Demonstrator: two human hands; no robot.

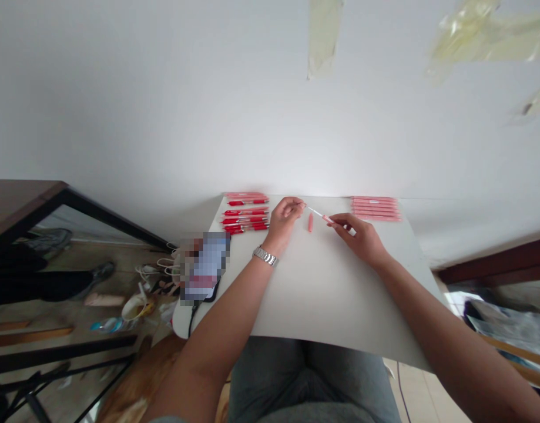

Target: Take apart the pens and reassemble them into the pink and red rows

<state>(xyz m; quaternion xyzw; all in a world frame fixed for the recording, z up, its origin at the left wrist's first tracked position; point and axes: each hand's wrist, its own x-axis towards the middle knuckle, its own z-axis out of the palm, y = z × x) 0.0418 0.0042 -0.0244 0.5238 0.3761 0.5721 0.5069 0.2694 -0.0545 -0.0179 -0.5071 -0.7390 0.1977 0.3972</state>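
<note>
Over the white table (314, 294), my left hand (288, 214) pinches one end of a thin, pale pen refill (314, 210). The refill's other end meets a pink pen barrel (326, 219), which the fingertips of my right hand (355, 234) grip. How deep the refill sits in the barrel is too small to tell. Between my hands, a short pink pen part (311, 222) lies on the tabletop. Left of my left hand are several red pens (245, 221) in a stack of rows. Beyond my right hand lies a row of several pink pen barrels (375, 208).
A phone (205, 267) with a blurred screen and a cable lies at the table's left edge. The wall (270, 106) rises directly behind the table. On the floor to the left are a cup (134, 306), a bottle (108, 325) and another person's shoe (103, 271).
</note>
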